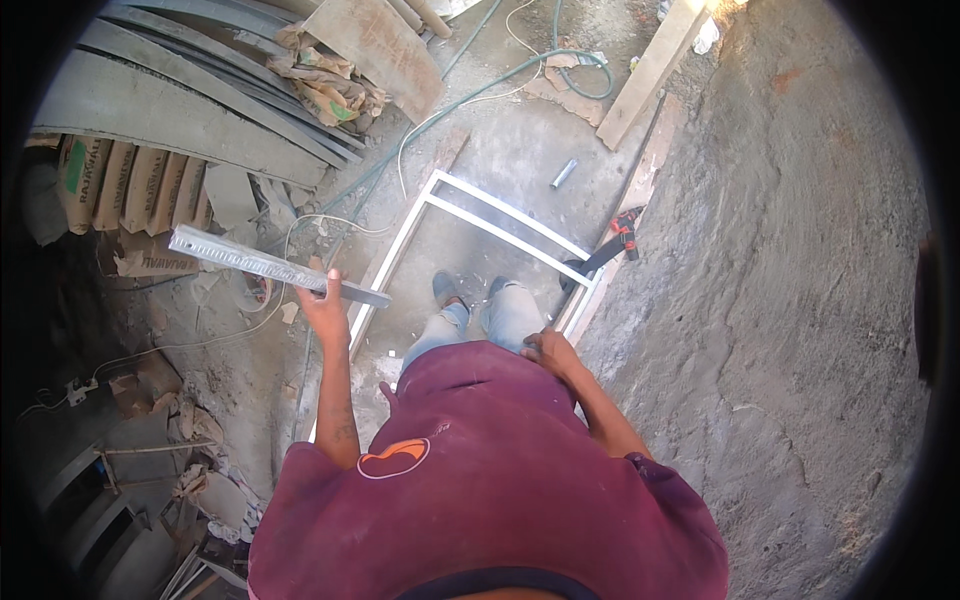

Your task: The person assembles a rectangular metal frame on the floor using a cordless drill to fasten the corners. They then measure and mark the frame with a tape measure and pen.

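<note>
My left hand point(325, 308) is closed around a long silver metal channel point(265, 262) with a slotted side, held up at the left, its far-left end higher in view. Beside my right thigh, at the shirt hem, is my right hand point(550, 352) with its fingers curled; what they hold, if anything, is hidden. Around my legs a white rectangular frame point(510, 238) with a double bar at its far end lies at floor level. A red and black cordless drill point(626, 232) rests at the frame's right far corner, by a dark strap-like thing point(598, 256).
A short silver tube point(564, 173) lies on the concrete beyond the frame. Green hose point(470, 98) and white cable point(403, 165) cross the floor. Curved grey panels point(200, 110) and brown sacks point(130, 190) are stacked at left. A rough cement wall point(760, 300) rises at right, near a wooden plank point(655, 72).
</note>
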A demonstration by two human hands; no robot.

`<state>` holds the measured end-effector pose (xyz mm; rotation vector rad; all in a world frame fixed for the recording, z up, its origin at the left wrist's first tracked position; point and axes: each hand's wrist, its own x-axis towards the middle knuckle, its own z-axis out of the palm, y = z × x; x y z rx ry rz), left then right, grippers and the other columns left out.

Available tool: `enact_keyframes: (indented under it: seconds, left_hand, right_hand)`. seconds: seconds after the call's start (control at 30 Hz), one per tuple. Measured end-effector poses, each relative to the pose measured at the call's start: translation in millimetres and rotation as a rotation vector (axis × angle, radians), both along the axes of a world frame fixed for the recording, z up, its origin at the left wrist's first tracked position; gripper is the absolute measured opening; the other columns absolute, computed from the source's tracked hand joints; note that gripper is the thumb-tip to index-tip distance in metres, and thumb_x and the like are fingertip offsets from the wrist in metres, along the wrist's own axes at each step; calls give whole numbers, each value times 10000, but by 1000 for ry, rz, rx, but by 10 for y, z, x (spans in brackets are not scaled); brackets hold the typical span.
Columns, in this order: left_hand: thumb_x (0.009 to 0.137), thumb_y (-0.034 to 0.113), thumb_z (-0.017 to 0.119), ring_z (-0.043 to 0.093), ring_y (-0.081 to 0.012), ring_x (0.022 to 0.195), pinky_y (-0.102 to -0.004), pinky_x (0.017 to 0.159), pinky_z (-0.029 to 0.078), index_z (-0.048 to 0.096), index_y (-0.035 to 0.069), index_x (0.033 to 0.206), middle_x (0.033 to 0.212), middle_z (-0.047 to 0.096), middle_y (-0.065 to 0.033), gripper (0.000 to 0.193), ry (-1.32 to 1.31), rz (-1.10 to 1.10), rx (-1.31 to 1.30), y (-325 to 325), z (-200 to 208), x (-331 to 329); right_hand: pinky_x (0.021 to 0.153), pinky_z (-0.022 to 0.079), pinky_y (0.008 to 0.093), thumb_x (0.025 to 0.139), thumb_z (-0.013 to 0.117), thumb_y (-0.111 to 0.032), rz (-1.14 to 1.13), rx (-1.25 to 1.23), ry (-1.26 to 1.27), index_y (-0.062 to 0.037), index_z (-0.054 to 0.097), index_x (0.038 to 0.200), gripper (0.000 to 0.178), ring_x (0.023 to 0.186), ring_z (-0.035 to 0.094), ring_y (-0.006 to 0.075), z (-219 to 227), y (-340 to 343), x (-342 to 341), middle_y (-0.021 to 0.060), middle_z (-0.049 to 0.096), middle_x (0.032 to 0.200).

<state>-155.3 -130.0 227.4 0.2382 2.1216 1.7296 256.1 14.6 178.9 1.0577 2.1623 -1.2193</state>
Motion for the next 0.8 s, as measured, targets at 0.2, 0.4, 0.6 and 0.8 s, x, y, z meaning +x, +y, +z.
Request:
enact_keyframes:
  seconds: [0.2,0.4,0.6,0.8]
  left_hand:
    - [1011,195,677,635,-177,853,-339,865,537,434,0,1378,1014,594,-84,482,27,242,75,262,-73,41]
    - [988,129,601,556,-185,1012,-372,1028,446,466,18,1327,1144,526,-84,381,-178,213,307,862,-606,40]
    - [1029,119,546,533,-239,1191,-436,1117,420,305,49,1393,1300,523,-144,442,-219,143,69,1298,-2924,151]
    - [1017,230,663,612,-351,1258,-462,996,576,235,68,1373,1294,604,-227,581,-67,39,90,1906,-4403,-142]
  right_hand:
    - [803,528,438,947,668,-307,-62,-330,-92,-87,783,1015,258,869,692,366,662,228,-77,211,725,894]
    - [762,538,357,954,694,-338,89,-689,-145,-61,775,1013,294,781,699,200,-16,908,-146,84,748,823]
    - [806,556,420,942,692,-294,-166,53,40,-13,681,1192,376,886,728,353,-3245,2095,-1334,210,739,940]
    - [895,522,464,936,693,-288,-6,-43,182,-74,589,1335,465,1065,665,392,-5238,2430,-2356,216,698,1097]
